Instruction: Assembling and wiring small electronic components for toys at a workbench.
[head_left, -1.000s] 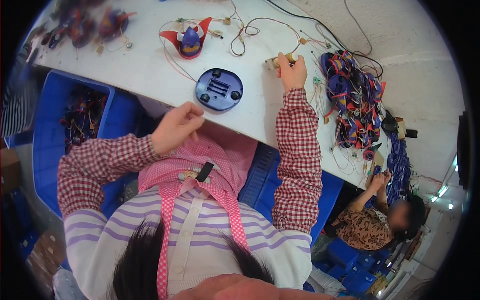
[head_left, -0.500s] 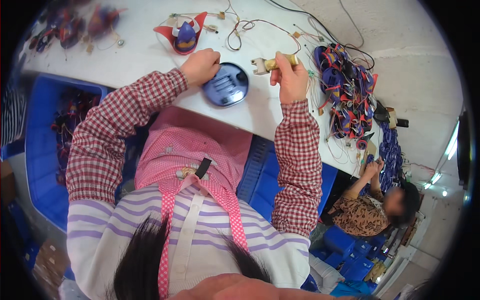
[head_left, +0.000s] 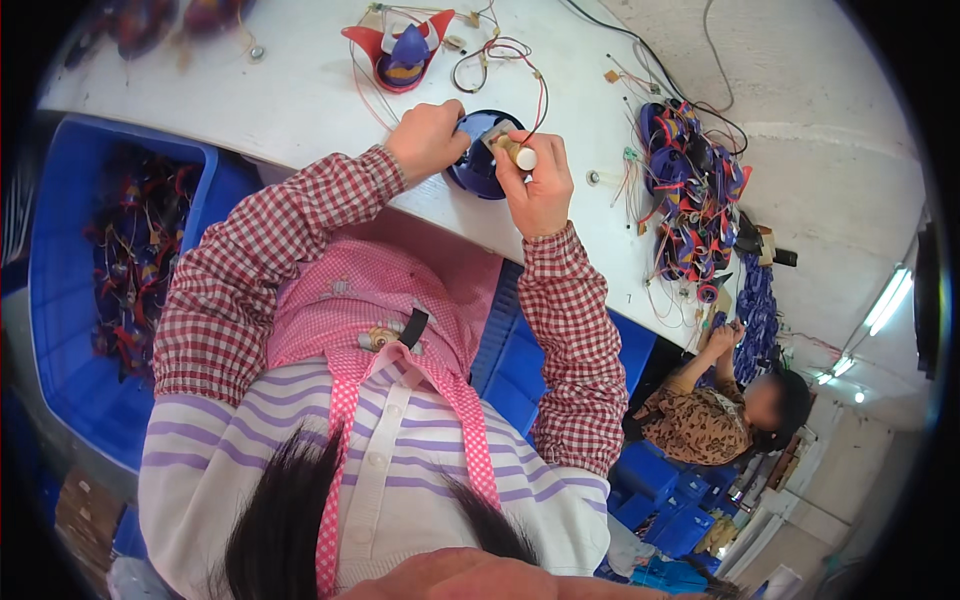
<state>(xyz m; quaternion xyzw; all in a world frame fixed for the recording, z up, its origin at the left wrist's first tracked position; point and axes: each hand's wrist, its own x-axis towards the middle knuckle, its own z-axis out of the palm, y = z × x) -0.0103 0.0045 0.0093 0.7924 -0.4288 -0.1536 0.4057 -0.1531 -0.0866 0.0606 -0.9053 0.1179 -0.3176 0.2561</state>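
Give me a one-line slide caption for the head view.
Left hand steadies a dark blue round disc while right hand holds a tan-handled tool over it.

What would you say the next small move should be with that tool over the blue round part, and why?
Probably lower the tool tip the last bit onto the dark blue round part. The right hand grips the light-handled tool angled down at it, the left hand steadies the part's far edge on the white table, and red and black wires lead to that spot.
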